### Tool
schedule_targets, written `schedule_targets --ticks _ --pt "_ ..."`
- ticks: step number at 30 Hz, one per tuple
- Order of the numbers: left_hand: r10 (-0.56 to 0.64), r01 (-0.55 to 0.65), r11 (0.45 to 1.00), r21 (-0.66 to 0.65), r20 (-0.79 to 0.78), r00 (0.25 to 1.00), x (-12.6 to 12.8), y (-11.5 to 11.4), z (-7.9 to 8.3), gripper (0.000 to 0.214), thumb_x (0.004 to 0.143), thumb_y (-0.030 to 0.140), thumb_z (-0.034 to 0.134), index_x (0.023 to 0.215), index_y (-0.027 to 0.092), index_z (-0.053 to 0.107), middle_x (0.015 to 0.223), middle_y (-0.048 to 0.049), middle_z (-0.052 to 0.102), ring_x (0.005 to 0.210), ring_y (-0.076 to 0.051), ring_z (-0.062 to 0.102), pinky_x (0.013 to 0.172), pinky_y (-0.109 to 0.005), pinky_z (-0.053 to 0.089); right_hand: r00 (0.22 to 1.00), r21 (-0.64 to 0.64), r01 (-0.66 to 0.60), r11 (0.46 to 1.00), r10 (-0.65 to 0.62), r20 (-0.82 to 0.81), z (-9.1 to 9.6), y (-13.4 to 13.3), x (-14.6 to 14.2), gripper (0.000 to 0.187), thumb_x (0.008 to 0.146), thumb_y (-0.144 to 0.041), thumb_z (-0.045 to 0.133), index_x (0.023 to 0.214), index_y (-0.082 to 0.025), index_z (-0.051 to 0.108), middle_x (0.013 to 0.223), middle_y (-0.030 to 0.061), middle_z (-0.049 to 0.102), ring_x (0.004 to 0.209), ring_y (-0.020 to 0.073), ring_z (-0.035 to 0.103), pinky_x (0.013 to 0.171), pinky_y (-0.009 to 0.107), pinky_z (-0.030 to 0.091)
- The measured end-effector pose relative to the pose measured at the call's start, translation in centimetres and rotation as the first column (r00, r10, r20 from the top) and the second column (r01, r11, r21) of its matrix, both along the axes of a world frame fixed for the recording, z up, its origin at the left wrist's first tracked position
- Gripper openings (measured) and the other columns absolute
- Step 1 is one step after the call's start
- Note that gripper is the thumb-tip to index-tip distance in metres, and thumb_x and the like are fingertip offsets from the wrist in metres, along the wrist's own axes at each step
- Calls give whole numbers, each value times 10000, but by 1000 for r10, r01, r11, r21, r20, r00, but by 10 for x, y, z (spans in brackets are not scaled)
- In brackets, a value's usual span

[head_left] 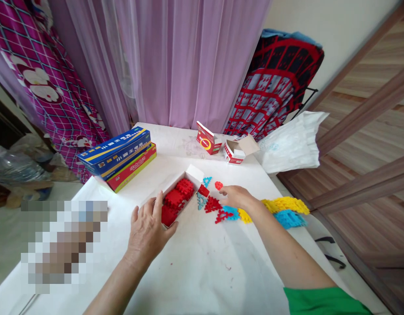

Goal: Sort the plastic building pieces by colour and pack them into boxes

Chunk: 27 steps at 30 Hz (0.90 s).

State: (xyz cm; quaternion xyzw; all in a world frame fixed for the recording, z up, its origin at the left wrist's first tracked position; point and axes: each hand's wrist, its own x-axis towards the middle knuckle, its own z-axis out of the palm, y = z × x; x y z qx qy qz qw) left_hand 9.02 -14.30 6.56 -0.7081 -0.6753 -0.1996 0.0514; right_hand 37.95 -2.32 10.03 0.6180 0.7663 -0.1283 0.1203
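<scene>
A long white cardboard box point(195, 173) lies open on the white table point(202, 267), filled with red plastic interlocking pieces point(175, 199). My left hand point(147, 227) rests on the near end of the box, thumb and fingers around its edge. My right hand point(236, 196) reaches over a scatter of loose pieces just right of the box, fingers curled toward a small red piece point(218, 185). Under and beside it lie red pieces point(213, 204), light blue pieces point(205, 180) and a yellow piece point(244, 215).
A pile of yellow pieces point(285, 204) and blue pieces point(289, 218) sits by the table's right edge. Stacked blue and red game boxes point(118, 157) lie at the back left. Two small open red-and-white cartons point(208, 140) and a white plastic bag point(292, 144) are at the back.
</scene>
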Motion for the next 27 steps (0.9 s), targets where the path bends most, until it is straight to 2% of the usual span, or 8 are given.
schedule_targets --ticks 4,8,11,17,22,25,27 --pt "5 -5 1000 9 -23 1000 1 0 3 824 796 461 592 1480 135 270 1272 -195 572 1131 -330 574 1037 -521 350 994 5 -89 996 89 -61 -19 -14 -13 490 707 -479 699 1119 -220 644 1137 86 697 1035 269 647 818 308 479" --pt "2 -2 1000 -4 -47 999 1 1 5 829 782 447 602 1470 119 276 1276 -201 566 1135 -331 570 1034 -516 356 996 15 -89 996 89 -30 -27 -13 -21 423 726 -501 679 1034 -211 652 1054 84 708 983 257 660 800 310 487" --pt "-4 3 1000 -10 -47 999 1 1 5 828 787 440 597 1473 112 270 1282 -204 560 1141 -333 566 1033 -515 358 997 -24 -60 998 59 -52 -27 -9 -21 416 709 -488 696 1030 -225 672 1008 69 717 937 255 667 767 318 500" --pt "7 -7 1000 -18 -22 1000 1 1 5 835 789 438 597 1486 134 253 1289 -195 565 1152 -329 566 1045 -522 348 990 -17 -50 999 48 -133 -24 -7 -17 279 671 -410 751 902 -262 698 898 6 714 857 211 656 714 279 481" --pt "3 -3 1000 -20 -5 1000 1 0 4 837 786 445 610 1482 132 267 1320 -192 550 1171 -332 561 1057 -537 340 983 -76 -34 997 19 -182 -14 -9 -10 181 682 -315 718 829 -225 664 770 -28 671 730 160 618 601 237 409" --pt "1 -1 1000 -28 -4 1000 1 0 3 853 781 446 619 1487 138 253 1356 -193 528 1190 -333 550 1068 -542 330 952 -94 -13 995 -17 -306 -3 -12 -6 156 684 -297 695 787 -196 635 729 -24 641 687 149 590 561 230 382" --pt "2 -2 1000 -29 -1 1000 1 0 2 865 776 443 626 1490 140 245 1365 -198 521 1198 -333 546 1074 -543 324 891 -130 -7 991 -53 -450 6 -15 -7 160 702 -298 667 803 -184 618 731 -22 635 687 144 588 559 224 388"
